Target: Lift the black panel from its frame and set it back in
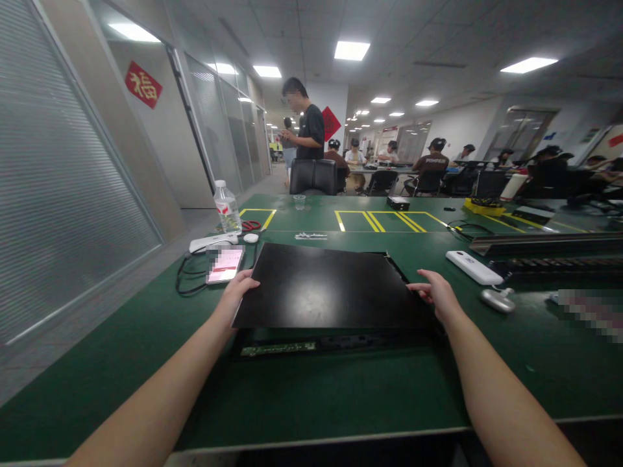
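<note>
A flat black display panel (311, 292) is tilted above the green table, its near edge raised. My left hand (239, 290) grips its left edge, thumb on top and fingers underneath. Below the panel lies a dark frame (360, 341) with a strip of green circuit board (278, 349) showing at its near side. My right hand (435, 293) is at the right edge of the panel and frame, fingers apart, with fingertips at that edge. Whether they press on the panel or the frame is unclear.
Left on the table (121, 331) are a phone (226, 264), cables, a water bottle (226, 207) and red scissors (250, 226). To the right lie a white power bank (473, 267), a silver device (497, 299) and long dark bars (545, 242). A person (309, 123) stands beyond the table.
</note>
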Motion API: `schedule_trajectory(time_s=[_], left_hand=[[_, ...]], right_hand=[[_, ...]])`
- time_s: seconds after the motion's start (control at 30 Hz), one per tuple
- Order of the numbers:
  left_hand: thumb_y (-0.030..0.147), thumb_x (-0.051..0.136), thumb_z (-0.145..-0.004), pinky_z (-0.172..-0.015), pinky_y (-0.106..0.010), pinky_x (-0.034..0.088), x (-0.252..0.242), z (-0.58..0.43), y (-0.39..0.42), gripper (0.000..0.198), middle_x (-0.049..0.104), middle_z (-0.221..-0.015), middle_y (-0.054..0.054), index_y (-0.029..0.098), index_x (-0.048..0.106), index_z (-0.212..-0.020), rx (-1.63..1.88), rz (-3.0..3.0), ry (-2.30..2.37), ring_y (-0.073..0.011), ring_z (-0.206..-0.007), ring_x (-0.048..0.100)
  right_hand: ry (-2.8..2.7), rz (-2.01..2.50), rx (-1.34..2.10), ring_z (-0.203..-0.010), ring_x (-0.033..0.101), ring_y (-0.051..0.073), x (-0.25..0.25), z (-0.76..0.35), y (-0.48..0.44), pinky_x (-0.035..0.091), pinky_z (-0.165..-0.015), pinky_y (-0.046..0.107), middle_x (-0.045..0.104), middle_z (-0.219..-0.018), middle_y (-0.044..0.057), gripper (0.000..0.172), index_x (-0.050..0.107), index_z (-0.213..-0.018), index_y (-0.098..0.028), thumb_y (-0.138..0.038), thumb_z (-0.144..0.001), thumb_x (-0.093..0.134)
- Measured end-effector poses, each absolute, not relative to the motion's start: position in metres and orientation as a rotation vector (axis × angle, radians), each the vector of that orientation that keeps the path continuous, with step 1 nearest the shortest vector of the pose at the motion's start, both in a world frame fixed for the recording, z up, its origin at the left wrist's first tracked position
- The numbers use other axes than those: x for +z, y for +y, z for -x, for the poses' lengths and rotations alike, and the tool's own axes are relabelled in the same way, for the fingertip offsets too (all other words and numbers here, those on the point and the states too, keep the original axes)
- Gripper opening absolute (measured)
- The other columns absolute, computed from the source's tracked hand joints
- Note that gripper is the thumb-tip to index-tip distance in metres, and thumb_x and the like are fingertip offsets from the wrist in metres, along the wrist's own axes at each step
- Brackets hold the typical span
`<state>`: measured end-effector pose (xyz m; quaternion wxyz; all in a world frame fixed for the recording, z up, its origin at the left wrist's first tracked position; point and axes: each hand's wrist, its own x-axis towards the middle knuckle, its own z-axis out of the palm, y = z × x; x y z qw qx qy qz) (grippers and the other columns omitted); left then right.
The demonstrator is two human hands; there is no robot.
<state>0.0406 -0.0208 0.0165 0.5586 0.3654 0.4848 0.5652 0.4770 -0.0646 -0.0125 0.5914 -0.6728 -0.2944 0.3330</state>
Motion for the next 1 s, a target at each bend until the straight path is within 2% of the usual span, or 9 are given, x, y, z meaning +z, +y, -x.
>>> schedule_trajectory(time_s=[0.57, 0.77, 0.9, 1.0], left_hand=[[0.017, 0.074, -0.058, -0.057, -0.028, 0.052, 0.012, -0.038, -0.019, 0.038, 0.073, -0.069, -0.001, 0.019, 0.069, -0.096, 1.290, -0.846, 1.169, -0.0202, -0.059, 0.068], [0.018, 0.077, -0.059, -0.059, -0.029, 0.054, -0.002, -0.033, -0.009, 0.042, 0.074, -0.071, -0.003, 0.018, 0.071, -0.100, 1.286, -0.865, 1.158, -0.0222, -0.063, 0.070], [0.018, 0.078, -0.060, -0.058, -0.029, 0.054, -0.009, -0.031, -0.006, 0.042, 0.075, -0.074, -0.004, 0.018, 0.072, -0.102, 1.284, -0.858, 1.143, -0.0222, -0.062, 0.071], [0.017, 0.079, -0.061, -0.058, -0.029, 0.055, -0.010, -0.030, -0.005, 0.041, 0.076, -0.073, -0.004, 0.018, 0.073, -0.102, 1.287, -0.850, 1.132, -0.0220, -0.062, 0.071]], right_hand=[[-0.706, 1.579, 0.746, -0.049, 0.045, 0.014, -0.013, -0.477, -0.065, 0.032, -0.049, 0.026, 0.073, -0.068, 0.009, 0.037, 0.064, -0.102, -0.021, -0.047, -0.076, 0.062], [-0.730, 1.617, 0.694, -0.053, 0.053, 0.016, -0.013, -0.476, -0.065, 0.034, -0.050, 0.027, 0.072, -0.067, 0.009, 0.036, 0.066, -0.096, -0.019, -0.047, -0.074, 0.063], [-0.751, 1.610, 0.679, -0.051, 0.050, 0.015, -0.014, -0.475, -0.065, 0.036, -0.052, 0.027, 0.072, -0.065, 0.009, 0.036, 0.066, -0.095, -0.019, -0.046, -0.072, 0.064], [-0.769, 1.603, 0.684, -0.054, 0.053, 0.016, -0.016, -0.477, -0.064, 0.036, -0.052, 0.028, 0.072, -0.065, 0.009, 0.036, 0.066, -0.095, -0.020, -0.047, -0.072, 0.065]])
